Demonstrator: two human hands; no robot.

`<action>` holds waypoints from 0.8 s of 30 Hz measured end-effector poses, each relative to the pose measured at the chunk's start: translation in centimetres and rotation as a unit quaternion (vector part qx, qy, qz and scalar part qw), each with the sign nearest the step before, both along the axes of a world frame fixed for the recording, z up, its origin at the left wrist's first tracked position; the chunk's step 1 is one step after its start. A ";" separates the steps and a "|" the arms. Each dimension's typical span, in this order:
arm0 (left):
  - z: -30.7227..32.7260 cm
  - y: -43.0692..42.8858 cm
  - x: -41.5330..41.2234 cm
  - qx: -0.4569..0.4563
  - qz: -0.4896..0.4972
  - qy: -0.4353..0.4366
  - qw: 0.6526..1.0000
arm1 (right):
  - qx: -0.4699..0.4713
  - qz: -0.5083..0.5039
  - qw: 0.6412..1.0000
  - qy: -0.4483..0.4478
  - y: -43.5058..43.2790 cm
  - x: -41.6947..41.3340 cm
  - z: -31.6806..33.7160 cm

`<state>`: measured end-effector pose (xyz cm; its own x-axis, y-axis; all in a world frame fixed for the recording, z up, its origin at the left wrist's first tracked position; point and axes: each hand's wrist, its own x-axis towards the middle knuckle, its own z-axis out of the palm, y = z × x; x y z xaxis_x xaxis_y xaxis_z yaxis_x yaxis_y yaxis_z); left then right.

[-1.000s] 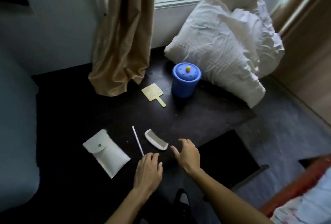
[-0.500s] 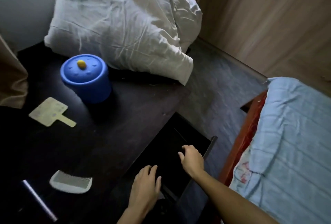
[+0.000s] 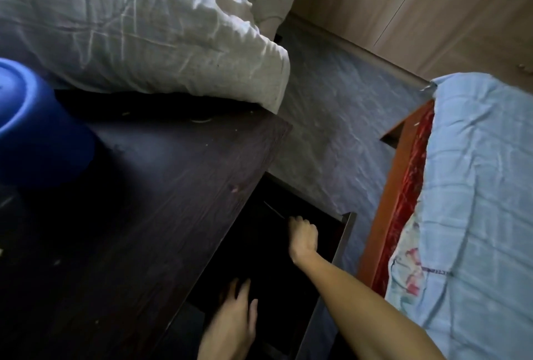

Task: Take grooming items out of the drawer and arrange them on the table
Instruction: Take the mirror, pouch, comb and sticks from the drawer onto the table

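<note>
My view has swung off the laid-out items to the open drawer (image 3: 344,234) at lower centre, and both hands have dropped into it, so I judge another item is being fetched. The left hand (image 3: 235,322) lies flat, fingers straight, grasping nothing. The right hand (image 3: 302,237) is curled in the dark interior; whether it grasps anything I cannot tell. A thin pale edge (image 3: 274,209) just beside its fingertips (image 3: 293,220) runs upper left to lower right. The drawer's long side follows the table (image 3: 173,186) edge, opening toward the bed (image 3: 476,186)

No readable text, labels or numbers appear anywhere.
</note>
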<state>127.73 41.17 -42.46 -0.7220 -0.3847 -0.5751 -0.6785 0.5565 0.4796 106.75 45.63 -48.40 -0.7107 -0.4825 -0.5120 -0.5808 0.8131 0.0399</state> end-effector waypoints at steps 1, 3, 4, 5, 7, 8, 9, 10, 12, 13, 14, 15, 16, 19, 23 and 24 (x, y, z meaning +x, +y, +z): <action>-0.2 -0.2 0.0 0.004 -0.003 -0.004 1.000 | 0.003 0.001 1.000 0.001 0.0 -0.1 -0.3; -0.4 -0.6 0.0 0.015 0.000 -0.013 1.000 | 0.001 -0.002 1.000 0.006 -0.1 -0.4 -0.8; -0.3 -0.8 0.1 0.018 0.003 -0.018 1.000 | -0.003 -0.004 1.000 0.008 -0.1 -0.5 -0.8; -0.1 -0.9 0.1 0.011 0.004 -0.017 1.000 | -0.006 -0.009 1.000 0.008 -0.2 -0.6 -0.7; 0.6 -0.9 0.6 -0.011 0.004 -0.006 1.000 | -0.004 -0.021 1.000 0.006 -0.1 -0.2 -0.1; 1.2 -0.9 0.9 -0.015 0.004 -0.001 1.000 | -0.003 -0.027 1.000 0.009 0.1 0.2 0.6; 1.9 -0.9 1.0 -0.014 0.003 0.006 1.000 | -0.006 -0.030 0.999 0.013 0.4 0.5 1.5; 2.7 -0.9 1.3 -0.016 -0.005 0.008 1.000 | -0.011 -0.037 0.999 0.012 0.6 0.8 2.6; 4.9 -0.8 1.6 -0.052 -0.034 0.005 0.998 | -0.023 -0.052 0.998 0.008 1.1 1.7 5.3; 5.9 -0.7 1.8 -0.071 -0.054 0.003 0.996 | -0.029 -0.061 0.998 0.004 1.6 2.2 6.8; 6.9 -0.7 2.1 -0.080 -0.075 0.001 0.994 | -0.038 -0.071 0.997 0.000 2.3 2.9 8.2; 8.4 -0.9 2.2 -0.086 -0.087 0.002 0.992 | -0.052 -0.082 0.995 -0.004 2.9 3.5 10.0; 9.5 -0.8 2.4 -0.079 -0.096 -0.005 0.992 | -0.057 -0.095 0.994 -0.006 3.4 4.1 11.0; 13.8 -0.1 3.6 -0.085 -0.065 0.005 0.994 | -0.099 -0.141 0.985 -0.008 4.8 5.9 15.7; 19.5 -0.4 7.1 -0.125 0.040 0.053 0.990 | -0.153 -0.153 0.976 0.020 5.9 8.3 22.2; 20.9 -0.9 8.0 -0.154 0.031 0.049 0.986 | -0.161 -0.153 0.975 0.027 6.0 8.9 23.7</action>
<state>135.71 40.29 -21.57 -0.7387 -0.5745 -0.3525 -0.6737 0.6454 0.3601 115.65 51.62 -24.72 -0.8679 -0.3737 -0.3273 -0.3135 0.9231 -0.2228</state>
